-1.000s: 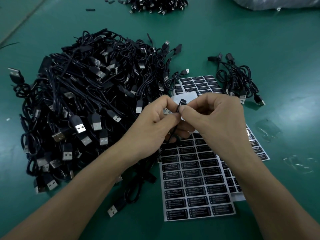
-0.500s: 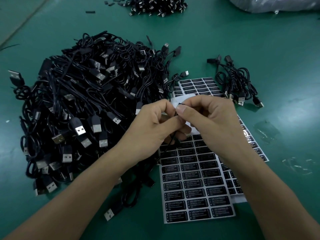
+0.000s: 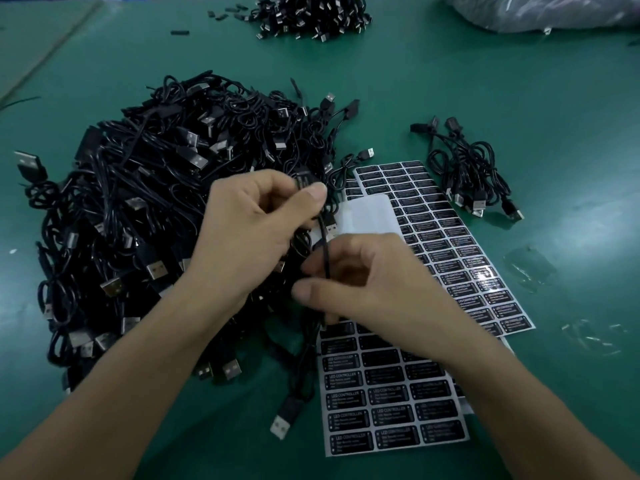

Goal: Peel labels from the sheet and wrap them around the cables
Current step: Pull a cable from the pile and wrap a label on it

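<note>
I log a matte green worktop point(image 3: 485, 81). The left hand point(image 3: 249, 230) and right hand point(image 3: 374, 285) both pinch one thin black cable point(image 3: 325, 251) above glossy black label sheets point(image 3: 388, 410) toward the near edge.

Bare forearms point(image 3: 121, 393) angled in from the lower corners, left hand point(image 3: 256, 233) higher, fingers curled, thumb and forefinger pinching black cable point(image 3: 323, 242) near its top, right hand point(image 3: 377, 289) just below, fingers curled, pinching the same cable lower down
</note>
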The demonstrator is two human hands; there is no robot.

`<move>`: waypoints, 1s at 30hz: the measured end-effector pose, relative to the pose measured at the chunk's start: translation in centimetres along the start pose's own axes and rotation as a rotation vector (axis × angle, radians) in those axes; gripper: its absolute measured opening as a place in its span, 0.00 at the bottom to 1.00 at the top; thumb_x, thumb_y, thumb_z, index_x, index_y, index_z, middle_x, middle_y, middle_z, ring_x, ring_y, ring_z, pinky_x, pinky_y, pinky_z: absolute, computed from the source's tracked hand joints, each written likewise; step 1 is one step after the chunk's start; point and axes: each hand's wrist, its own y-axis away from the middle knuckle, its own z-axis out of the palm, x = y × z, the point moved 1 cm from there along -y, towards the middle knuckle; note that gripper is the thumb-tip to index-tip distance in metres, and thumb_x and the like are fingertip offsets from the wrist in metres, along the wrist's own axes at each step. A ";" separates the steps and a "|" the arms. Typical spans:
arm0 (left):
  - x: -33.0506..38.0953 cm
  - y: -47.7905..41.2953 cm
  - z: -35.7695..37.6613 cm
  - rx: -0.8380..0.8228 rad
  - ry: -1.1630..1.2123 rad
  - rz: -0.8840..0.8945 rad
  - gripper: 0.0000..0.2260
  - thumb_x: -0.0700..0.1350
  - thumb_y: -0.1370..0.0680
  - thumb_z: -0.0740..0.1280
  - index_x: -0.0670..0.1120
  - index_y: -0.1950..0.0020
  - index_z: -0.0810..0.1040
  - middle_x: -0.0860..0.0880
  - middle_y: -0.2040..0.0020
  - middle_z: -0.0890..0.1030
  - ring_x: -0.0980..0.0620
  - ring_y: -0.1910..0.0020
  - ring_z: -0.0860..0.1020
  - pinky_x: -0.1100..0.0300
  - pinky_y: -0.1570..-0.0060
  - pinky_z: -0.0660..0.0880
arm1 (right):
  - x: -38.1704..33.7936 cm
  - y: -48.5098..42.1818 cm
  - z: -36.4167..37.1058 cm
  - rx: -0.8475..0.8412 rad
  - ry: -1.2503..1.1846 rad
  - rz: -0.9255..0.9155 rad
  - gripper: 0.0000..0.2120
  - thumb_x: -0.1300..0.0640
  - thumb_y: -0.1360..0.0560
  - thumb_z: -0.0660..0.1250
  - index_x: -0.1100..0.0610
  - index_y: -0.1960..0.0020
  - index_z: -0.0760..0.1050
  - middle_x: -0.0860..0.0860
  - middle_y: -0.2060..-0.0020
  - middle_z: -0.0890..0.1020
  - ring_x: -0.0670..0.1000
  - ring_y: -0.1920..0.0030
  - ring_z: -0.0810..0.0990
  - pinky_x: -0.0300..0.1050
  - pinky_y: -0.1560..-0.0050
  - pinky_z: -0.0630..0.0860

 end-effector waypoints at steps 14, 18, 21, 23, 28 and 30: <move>0.6 -0.4 -1.3 0.149 0.381 -0.234 0.17 0.50 0.15 0.61 0.47 0.62 0.79 0.50 0.73 0.78 0.55 0.76 0.72 0.63 0.77 0.70 | -1.8 0.5 -6.7 0.277 -0.063 -0.118 0.05 0.52 0.29 0.72 0.50 0.56 0.85 0.48 0.64 0.86 0.44 0.63 0.82 0.33 0.59 0.78; 0.4 -0.6 -1.4 0.127 0.384 -0.260 0.12 0.47 0.16 0.62 0.46 0.56 0.79 0.50 0.72 0.78 0.56 0.75 0.71 0.63 0.76 0.70 | -0.8 -1.4 -11.4 0.656 0.044 0.030 0.07 0.55 0.25 0.74 0.52 0.61 0.85 0.46 0.72 0.82 0.42 0.73 0.76 0.36 0.68 0.76; 0.3 -0.5 -1.3 0.116 0.367 -0.263 0.11 0.45 0.17 0.63 0.46 0.57 0.78 0.52 0.72 0.77 0.57 0.75 0.70 0.64 0.76 0.69 | -0.2 -3.5 -14.4 0.818 0.292 0.074 0.08 0.53 0.25 0.71 0.49 0.63 0.84 0.44 0.70 0.83 0.41 0.70 0.77 0.35 0.64 0.72; 0.3 -0.5 -1.3 0.117 0.375 -0.266 0.12 0.45 0.17 0.63 0.46 0.58 0.79 0.52 0.73 0.76 0.57 0.75 0.70 0.64 0.76 0.68 | 0.1 -4.9 -15.5 0.876 0.453 0.107 0.09 0.54 0.25 0.68 0.55 0.58 0.85 0.51 0.63 0.86 0.48 0.62 0.81 0.34 0.59 0.73; 0.2 -0.6 -1.4 0.129 0.408 -0.274 0.12 0.44 0.17 0.63 0.46 0.59 0.78 0.52 0.73 0.74 0.57 0.75 0.69 0.64 0.76 0.67 | 1.5 -7.6 -16.7 0.827 0.632 0.226 0.13 0.56 0.21 0.64 0.64 0.53 0.83 0.63 0.51 0.85 0.65 0.46 0.79 0.49 0.44 0.76; 0.2 -0.7 -1.5 0.140 0.437 -0.277 0.13 0.44 0.16 0.61 0.46 0.59 0.78 0.51 0.73 0.74 0.56 0.75 0.68 0.63 0.76 0.66 | 1.8 -7.9 -16.6 0.777 0.635 0.261 0.14 0.53 0.20 0.65 0.63 0.53 0.83 0.64 0.50 0.83 0.64 0.47 0.78 0.49 0.43 0.75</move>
